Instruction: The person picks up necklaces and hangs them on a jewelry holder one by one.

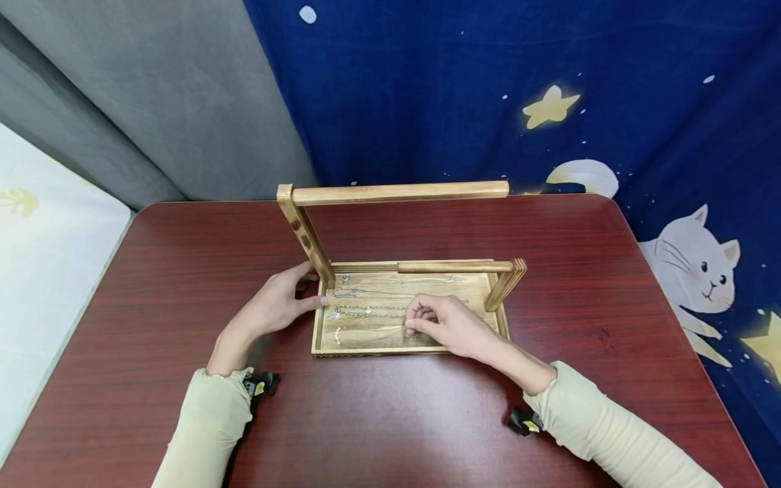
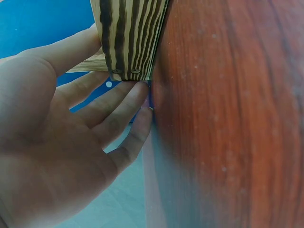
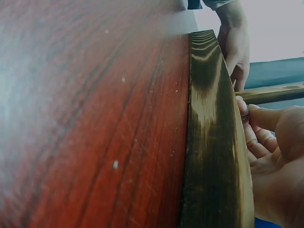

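Note:
A wooden tray (image 1: 366,351) with two upright posts and two rails stands on the table, several fine necklaces (image 1: 381,312) laid lengthwise in it. My left hand (image 1: 277,301) holds its left end, thumb over the rim and fingers outside by the tall post. The left wrist view has the fingers against the striped wood (image 2: 130,42). Over the front right part of the tray, my right hand (image 1: 448,325) pinches the end of a thin necklace (image 1: 337,335) between thumb and forefinger. A small metal bit (image 3: 245,114) shows between those fingertips in the right wrist view.
The tray stands on a dark red table (image 1: 390,420). A high rail (image 1: 396,193) and a lower rail (image 1: 454,268) run above the tray's back side. A blue curtain (image 1: 427,88) and a grey curtain (image 1: 165,88) hang behind the table.

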`<state>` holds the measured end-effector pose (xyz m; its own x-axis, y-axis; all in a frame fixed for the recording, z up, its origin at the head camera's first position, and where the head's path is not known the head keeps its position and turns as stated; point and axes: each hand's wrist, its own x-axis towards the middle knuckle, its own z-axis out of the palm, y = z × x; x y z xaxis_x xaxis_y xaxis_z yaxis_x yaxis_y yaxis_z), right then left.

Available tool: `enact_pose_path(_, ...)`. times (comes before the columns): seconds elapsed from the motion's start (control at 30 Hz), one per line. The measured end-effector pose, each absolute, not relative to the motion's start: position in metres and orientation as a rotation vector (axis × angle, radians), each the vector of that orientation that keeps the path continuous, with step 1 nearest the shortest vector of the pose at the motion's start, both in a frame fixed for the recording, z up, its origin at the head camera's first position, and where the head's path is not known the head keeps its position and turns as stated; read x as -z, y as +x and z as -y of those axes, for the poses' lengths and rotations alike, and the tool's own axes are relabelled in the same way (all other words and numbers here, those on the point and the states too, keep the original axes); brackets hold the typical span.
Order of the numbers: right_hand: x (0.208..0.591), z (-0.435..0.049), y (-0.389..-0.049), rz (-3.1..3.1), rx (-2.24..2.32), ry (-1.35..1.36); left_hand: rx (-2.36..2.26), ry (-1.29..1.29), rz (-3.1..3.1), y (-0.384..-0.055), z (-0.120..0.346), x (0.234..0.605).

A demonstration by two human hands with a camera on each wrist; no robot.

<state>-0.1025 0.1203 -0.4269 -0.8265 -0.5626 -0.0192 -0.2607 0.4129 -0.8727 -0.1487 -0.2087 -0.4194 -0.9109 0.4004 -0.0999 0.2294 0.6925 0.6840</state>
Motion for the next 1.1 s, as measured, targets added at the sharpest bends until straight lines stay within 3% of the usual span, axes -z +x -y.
enact_pose_path(0.4, 0.424, -0.119, -0.103, -2.071, 1.635, -0.535, -1.033, 0.498, -2.665, -0.149, 0.209, 0.421)
enact_pose_path(1.1, 0.414, -0.121, -0.100, -1.984, 1.665, -0.549, -1.054, 0.503, -2.663, -0.150, 0.209, 0.421)
